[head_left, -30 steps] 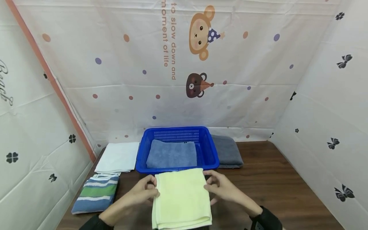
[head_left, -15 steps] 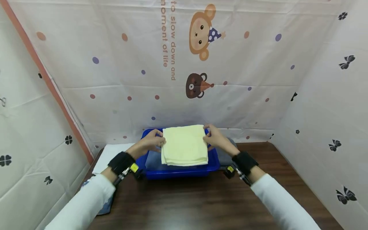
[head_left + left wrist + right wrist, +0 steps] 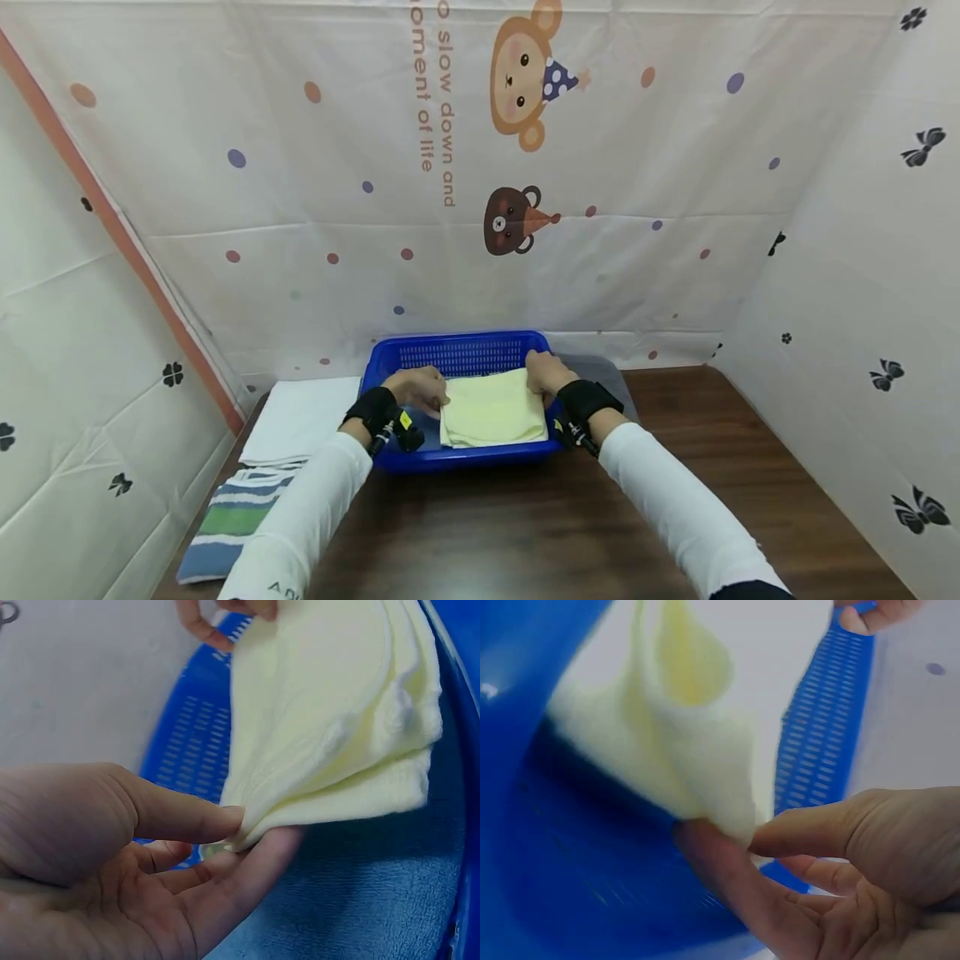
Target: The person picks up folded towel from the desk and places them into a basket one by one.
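Observation:
A folded pale yellow towel (image 3: 495, 408) lies between both hands, inside the outline of the blue plastic basket (image 3: 457, 457). My left hand (image 3: 422, 390) pinches its left edge; in the left wrist view the thumb and forefinger close on the towel's layered side. At the opposite edge, my right hand (image 3: 547, 373) pinches it between thumb and forefinger, as the right wrist view shows. A blue towel (image 3: 352, 892) lies in the basket, under the yellow one's left part. The yellow towel's layers sag open a little at the side.
Left of the basket lie a folded white towel (image 3: 296, 417) and a striped blue, green and white towel (image 3: 232, 521), partly behind the left sleeve. A grey folded towel (image 3: 603, 375) sits against the basket's right side. A printed curtain (image 3: 300, 167) hangs behind the table.
Both hands have carried the yellow towel forward from the near side of the basket, over its rim, and then lowered it into the basket. The other towels stay where they were.

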Demonstrator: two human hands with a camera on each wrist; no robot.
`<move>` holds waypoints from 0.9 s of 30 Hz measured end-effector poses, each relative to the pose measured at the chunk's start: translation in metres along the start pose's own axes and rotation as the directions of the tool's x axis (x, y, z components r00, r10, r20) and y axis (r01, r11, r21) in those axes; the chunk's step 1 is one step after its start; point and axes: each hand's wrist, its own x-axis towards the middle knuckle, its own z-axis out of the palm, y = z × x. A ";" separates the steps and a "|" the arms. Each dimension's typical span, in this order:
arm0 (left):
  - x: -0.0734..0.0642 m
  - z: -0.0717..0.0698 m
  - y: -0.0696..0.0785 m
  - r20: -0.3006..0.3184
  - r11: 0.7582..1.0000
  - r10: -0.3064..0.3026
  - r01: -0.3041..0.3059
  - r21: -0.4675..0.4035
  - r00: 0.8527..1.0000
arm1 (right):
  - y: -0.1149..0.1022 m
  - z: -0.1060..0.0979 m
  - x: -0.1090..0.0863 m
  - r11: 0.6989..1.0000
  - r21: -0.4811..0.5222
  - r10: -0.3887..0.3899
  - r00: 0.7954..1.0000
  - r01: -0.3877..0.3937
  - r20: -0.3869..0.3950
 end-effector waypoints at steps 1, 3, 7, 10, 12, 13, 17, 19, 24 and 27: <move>0.002 0.002 0.001 0.002 1.000 -0.004 0.004 0.010 1.000 | 0.000 0.002 0.000 1.000 -0.024 -0.002 1.000 0.002 -0.008; 0.004 0.006 0.002 0.000 0.999 -0.020 0.020 0.025 1.000 | -0.002 0.004 0.000 0.999 -0.047 -0.015 0.999 0.013 -0.042; 0.009 0.009 0.001 0.006 0.994 -0.087 0.087 0.061 0.996 | -0.005 0.008 -0.001 0.998 -0.064 -0.028 0.993 0.021 -0.114; 0.014 0.010 -0.001 0.018 0.986 -0.144 0.141 0.092 0.989 | -0.004 0.009 -0.002 0.998 -0.064 -0.017 0.994 0.010 -0.108; 0.016 0.010 -0.001 0.021 0.980 -0.163 0.160 0.121 0.986 | -0.002 0.010 -0.001 0.998 -0.055 -0.015 0.996 0.010 -0.089; 0.013 0.011 0.001 0.021 0.977 -0.168 0.163 0.136 0.986 | -0.001 0.010 -0.001 0.999 -0.048 -0.016 0.997 0.012 -0.078; -0.001 0.015 0.010 0.007 0.957 -0.164 0.157 0.243 0.986 | -0.003 0.007 -0.006 1.000 -0.023 0.009 1.000 -0.010 -0.020; -0.009 0.016 0.014 -0.010 0.949 -0.154 0.151 0.278 0.988 | -0.005 0.004 -0.008 0.999 -0.013 0.029 1.000 -0.029 0.004; -0.029 0.010 0.016 -0.047 0.932 -0.122 0.131 0.338 0.991 | -0.003 -0.006 -0.021 0.998 0.037 0.045 0.999 -0.045 0.008; -0.046 0.000 0.014 -0.087 0.906 -0.068 0.098 0.412 0.994 | 0.011 -0.013 -0.030 0.991 0.134 0.026 0.998 -0.018 -0.053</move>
